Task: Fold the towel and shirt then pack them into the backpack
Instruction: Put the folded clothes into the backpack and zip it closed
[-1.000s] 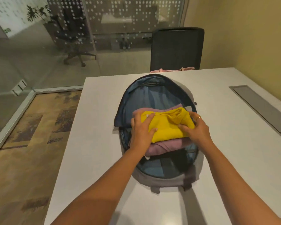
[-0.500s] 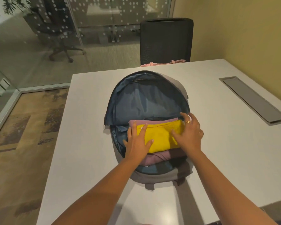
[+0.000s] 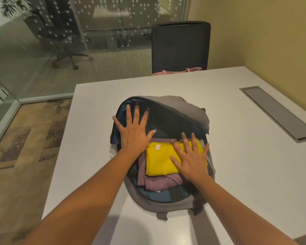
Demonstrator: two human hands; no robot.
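Yellow towel [image 3: 162,160], mauve shirt [image 3: 159,183], one backpack [image 3: 168,206]

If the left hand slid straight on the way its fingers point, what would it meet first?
The left hand lies spread on the grey backpack's blue-lined open flap, pointing away from the person. It would likely cross the flap's far rim, then bare white table; depth is uncertain.

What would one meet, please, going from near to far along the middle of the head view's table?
Folded mauve shirt → folded yellow towel → raised grey backpack flap → bare white table → pink strap → black mesh chair.
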